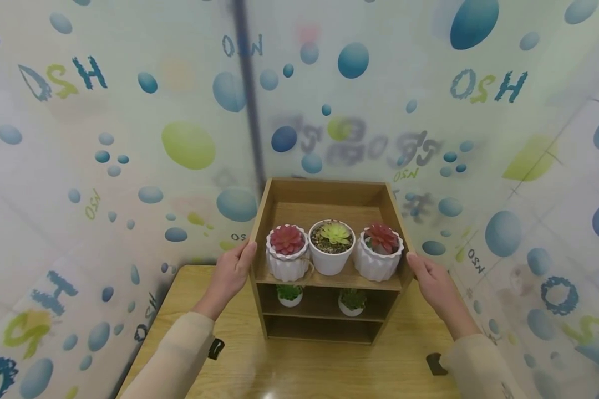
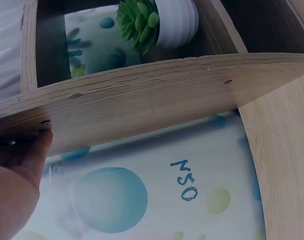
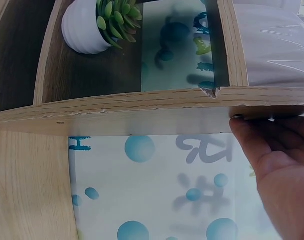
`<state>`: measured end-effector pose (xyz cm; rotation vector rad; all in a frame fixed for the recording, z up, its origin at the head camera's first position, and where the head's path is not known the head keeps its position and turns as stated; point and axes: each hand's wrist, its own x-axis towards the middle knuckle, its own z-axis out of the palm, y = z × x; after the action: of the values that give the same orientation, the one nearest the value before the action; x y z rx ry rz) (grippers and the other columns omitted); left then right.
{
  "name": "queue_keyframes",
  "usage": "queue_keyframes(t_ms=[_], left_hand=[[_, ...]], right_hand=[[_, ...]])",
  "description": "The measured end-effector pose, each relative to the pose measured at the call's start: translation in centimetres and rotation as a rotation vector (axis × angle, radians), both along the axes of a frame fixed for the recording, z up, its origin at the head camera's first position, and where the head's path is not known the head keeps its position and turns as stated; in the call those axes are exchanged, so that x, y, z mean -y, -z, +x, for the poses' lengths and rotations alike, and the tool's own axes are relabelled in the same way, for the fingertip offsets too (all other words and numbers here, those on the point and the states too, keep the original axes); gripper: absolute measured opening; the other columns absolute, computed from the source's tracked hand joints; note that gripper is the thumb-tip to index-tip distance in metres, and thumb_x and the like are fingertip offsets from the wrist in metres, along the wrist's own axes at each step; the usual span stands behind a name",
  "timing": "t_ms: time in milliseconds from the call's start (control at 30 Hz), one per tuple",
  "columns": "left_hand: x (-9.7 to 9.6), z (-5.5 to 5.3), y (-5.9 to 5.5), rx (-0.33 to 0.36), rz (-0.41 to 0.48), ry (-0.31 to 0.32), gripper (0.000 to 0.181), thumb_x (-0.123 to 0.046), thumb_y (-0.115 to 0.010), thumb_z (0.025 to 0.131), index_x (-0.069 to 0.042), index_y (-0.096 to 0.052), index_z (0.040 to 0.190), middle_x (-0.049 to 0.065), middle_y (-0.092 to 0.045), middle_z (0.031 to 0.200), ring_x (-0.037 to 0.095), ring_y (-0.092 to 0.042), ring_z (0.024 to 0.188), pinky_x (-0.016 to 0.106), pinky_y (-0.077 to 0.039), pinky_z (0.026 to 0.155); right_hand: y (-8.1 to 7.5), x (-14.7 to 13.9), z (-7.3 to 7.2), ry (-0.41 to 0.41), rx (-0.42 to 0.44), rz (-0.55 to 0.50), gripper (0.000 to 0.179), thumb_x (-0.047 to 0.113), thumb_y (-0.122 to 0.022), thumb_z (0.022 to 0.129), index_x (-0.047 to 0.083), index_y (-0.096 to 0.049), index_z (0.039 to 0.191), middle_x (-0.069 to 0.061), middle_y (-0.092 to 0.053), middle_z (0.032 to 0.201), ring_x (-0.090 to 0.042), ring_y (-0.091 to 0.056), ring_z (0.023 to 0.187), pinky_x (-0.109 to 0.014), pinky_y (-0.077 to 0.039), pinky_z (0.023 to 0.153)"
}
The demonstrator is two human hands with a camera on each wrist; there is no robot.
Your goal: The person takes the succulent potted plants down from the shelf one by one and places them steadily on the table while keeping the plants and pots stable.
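Observation:
A small wooden shelf (image 1: 329, 194) stands on a table between my hands. My left hand (image 1: 231, 270) presses its left side panel near the top tier; the left wrist view shows the thumb (image 2: 39, 150) straight against the wood. On the opposite side panel, my right hand (image 1: 431, 282) presses at about the same height, its thumb (image 3: 249, 135) also extended. The top tier carries a red succulent (image 1: 287, 241) at left, a light green succulent (image 1: 335, 233) in the middle and another red succulent (image 1: 381, 238) at right, all in white pots.
Two small green potted plants sit on the middle tier, one at left (image 1: 290, 293) and one at right (image 1: 351, 301). Below is a bottom tier (image 1: 319, 331). The wooden table (image 1: 299, 368) extends in front. Patterned curtain walls (image 1: 189, 188) enclose the back and sides.

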<state>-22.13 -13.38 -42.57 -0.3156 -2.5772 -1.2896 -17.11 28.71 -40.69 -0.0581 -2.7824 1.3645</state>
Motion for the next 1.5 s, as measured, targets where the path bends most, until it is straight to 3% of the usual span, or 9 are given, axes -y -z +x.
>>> queue_keyframes(t_ms=[200,433,1500], left_hand=[[-0.11,-0.54,0.03,0.031,0.005,0.006,0.054,-0.035,-0.040,0.113,0.002,-0.048,0.151,0.026,-0.053,0.148,0.043,-0.051,0.137,0.056,-0.042,0.113],[-0.22,-0.87,0.04,0.037,0.019,0.011,0.054,-0.035,-0.041,0.113,0.004,-0.048,0.150,0.025,-0.052,0.148,0.042,-0.051,0.138,0.055,-0.042,0.114],[-0.40,-0.85,0.08,0.024,0.046,-0.003,0.051,-0.031,-0.044,0.112,0.005,-0.051,0.148,0.026,-0.054,0.146,0.042,-0.054,0.134,0.055,-0.045,0.110]], right_hand=[[0.10,-0.16,-0.35,0.002,-0.030,-0.019,0.064,0.042,-0.037,0.112,-0.012,-0.054,0.141,-0.035,-0.049,0.147,-0.052,-0.046,0.137,-0.066,-0.036,0.113],[0.20,-0.42,-0.61,-0.028,-0.049,-0.061,0.061,0.036,-0.040,0.112,-0.013,-0.042,0.149,-0.032,-0.039,0.154,-0.051,-0.036,0.144,-0.063,-0.030,0.118],[0.59,-0.51,-0.74,-0.047,-0.109,-0.099,0.055,0.028,-0.042,0.113,-0.015,-0.043,0.147,-0.033,-0.040,0.152,-0.051,-0.037,0.144,-0.063,-0.031,0.117]])
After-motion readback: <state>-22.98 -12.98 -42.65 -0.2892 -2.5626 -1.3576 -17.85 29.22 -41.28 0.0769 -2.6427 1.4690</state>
